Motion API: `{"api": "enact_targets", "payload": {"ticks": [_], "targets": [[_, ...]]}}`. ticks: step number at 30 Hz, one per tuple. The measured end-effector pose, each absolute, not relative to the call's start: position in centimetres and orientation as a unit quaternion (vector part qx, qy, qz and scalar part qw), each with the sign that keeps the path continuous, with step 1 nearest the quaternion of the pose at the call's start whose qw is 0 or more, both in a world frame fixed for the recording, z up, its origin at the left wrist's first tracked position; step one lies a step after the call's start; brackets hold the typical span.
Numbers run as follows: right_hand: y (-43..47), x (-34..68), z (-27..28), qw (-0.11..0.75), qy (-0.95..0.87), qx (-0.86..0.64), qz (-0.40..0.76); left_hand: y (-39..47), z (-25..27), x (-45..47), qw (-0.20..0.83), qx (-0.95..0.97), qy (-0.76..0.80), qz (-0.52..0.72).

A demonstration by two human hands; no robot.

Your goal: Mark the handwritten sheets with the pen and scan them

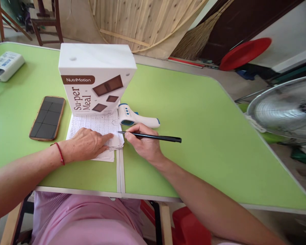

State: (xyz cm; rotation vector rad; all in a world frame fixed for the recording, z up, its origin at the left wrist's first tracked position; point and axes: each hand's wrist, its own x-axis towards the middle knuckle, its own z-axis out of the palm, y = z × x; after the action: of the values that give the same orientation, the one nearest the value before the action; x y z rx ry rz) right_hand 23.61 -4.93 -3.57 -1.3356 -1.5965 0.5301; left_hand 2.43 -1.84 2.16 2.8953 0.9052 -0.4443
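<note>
My right hand (146,143) grips a black pen (159,137), its tip at the right edge of a sheet of paper (91,123) filled with small handwriting. Flat on that sheet rests my left hand (88,144), index finger stretched out towards the pen tip and nothing held. Further sheets lie beneath the written one. A white box with brown print (97,56) stands upright on the paper's far part and hides it there. Just beyond my right hand lies a white and blue infrared thermometer (140,120), close to the pen.
Left of the paper a phone (47,117) in a brown case lies on the green folding table (193,153). A white power bank (7,65) with a cable sits at the far left. Off the right edge stands a fan (288,105); a red round lid or basin (244,54) is behind.
</note>
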Motion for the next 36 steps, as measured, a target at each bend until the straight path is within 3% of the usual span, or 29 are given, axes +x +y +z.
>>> {"api": "enact_targets", "payload": {"ticks": [36], "targets": [[-4.88,23.57,-3.95,0.478,-0.649,-0.542,0.237,-1.82,2.03,2.47,0.028,0.945,0.293,-0.142]]}}
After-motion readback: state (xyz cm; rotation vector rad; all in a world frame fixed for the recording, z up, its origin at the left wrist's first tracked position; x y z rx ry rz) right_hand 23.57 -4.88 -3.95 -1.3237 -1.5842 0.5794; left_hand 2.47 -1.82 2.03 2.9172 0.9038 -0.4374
